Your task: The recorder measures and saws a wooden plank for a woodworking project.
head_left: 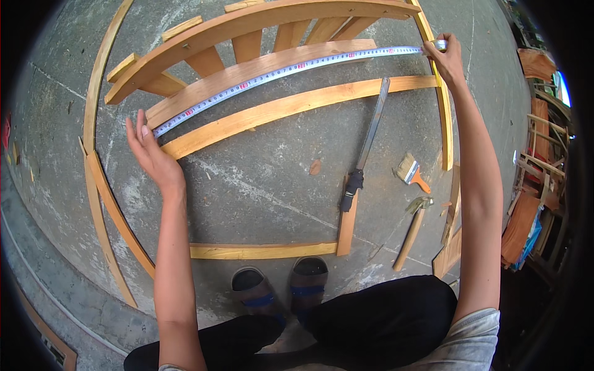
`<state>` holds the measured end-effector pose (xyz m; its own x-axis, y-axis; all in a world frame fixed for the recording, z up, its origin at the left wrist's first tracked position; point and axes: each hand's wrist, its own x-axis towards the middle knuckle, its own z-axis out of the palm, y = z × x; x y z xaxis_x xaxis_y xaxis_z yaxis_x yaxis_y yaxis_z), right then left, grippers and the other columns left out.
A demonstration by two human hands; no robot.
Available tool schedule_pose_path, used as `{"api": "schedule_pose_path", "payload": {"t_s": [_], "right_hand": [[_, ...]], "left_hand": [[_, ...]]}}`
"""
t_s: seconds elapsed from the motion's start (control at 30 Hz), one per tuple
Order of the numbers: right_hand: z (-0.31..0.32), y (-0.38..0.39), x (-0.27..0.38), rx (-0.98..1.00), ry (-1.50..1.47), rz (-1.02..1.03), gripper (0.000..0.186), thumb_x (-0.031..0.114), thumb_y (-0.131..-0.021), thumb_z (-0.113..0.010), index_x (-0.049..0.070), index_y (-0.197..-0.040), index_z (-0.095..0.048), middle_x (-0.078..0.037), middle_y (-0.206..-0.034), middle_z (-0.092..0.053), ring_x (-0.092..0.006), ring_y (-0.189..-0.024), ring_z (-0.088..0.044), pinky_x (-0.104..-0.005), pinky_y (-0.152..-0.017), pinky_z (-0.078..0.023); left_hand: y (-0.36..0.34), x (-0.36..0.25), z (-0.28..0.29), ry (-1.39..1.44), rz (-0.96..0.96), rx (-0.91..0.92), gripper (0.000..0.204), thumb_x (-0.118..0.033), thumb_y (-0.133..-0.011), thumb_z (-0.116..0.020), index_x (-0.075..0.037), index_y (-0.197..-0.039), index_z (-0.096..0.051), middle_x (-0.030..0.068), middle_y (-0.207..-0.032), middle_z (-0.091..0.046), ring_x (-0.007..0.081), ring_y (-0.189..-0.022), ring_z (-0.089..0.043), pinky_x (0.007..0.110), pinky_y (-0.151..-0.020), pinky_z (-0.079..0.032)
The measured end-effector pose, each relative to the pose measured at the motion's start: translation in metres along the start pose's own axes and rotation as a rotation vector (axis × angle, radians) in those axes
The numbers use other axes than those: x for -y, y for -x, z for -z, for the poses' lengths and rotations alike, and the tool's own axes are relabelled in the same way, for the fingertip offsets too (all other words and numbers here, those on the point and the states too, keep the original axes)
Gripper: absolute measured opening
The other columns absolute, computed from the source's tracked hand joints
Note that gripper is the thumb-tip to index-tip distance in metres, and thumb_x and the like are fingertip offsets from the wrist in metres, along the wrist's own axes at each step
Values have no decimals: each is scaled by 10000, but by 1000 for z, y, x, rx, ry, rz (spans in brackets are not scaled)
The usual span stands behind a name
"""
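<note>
A tape measure's pale blade (272, 74) is pulled out along a curved wooden board (260, 67), following its near edge and running on past its right end. My left hand (154, 157) is at the left end, with thumb and fingers closed about the board's end and the blade; the blade's tip is hidden there. At the far right my right hand (448, 60) grips the tape measure's case (440, 44), mostly covered by the fingers. Just nearer lies a lighter curved wooden strip (297, 106). Beyond the board stands a slatted wooden piece with a curved rail (266, 21).
On the concrete floor lie a handsaw (371, 133) with a black-wrapped handle, a paintbrush (413, 173) and a hammer (411, 238). Wooden strips (263, 251) lie in front of my feet and at both sides. Scrap wood (526, 222) is piled at the right.
</note>
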<state>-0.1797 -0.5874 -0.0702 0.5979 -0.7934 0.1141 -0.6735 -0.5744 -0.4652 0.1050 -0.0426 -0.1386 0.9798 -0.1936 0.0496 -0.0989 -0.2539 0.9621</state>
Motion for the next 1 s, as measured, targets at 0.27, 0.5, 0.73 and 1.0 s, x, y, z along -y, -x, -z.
{"api": "schedule_pose_path", "payload": {"t_s": [0.27,0.5,0.73,1.0], "right_hand": [[-6,5,5,18,-4,-34,647,310,-788,-874,-76,-1170,-522,-199,-1107,-558,-204,-792,-696,-329,-705,-590],[-8,-10,-27,-45,200,-80,685,403,-819,-823,0,-1299,-549,-228,-1228,-571,-315,-1111,-638,-427,-930,-536],[-10,-14,-32,26,130,-68,736,541,-863,-754,49,-1377,-567,-249,-1293,-576,-334,-1118,-658,-426,-939,-541],[-19,-3,-16,37,-96,-183,805,582,-848,-769,14,-1380,-562,-198,-1158,-696,-247,-1010,-694,-369,-890,-536]], "left_hand": [[-4,1,8,114,-33,13,525,-249,-1129,-415,9,-1574,-310,185,-1590,-439,277,-1476,-419,390,-1210,-326],[-2,-1,6,-82,-79,120,528,-270,-1122,-453,-12,-1577,-379,167,-1625,-402,266,-1512,-366,381,-1237,-281],[-3,-2,8,-148,-63,163,552,-302,-1119,-466,-46,-1596,-361,169,-1641,-375,261,-1531,-328,380,-1247,-258],[-3,1,10,-149,-57,158,551,-323,-1122,-455,-84,-1608,-354,161,-1640,-381,256,-1527,-332,380,-1251,-239]]}}
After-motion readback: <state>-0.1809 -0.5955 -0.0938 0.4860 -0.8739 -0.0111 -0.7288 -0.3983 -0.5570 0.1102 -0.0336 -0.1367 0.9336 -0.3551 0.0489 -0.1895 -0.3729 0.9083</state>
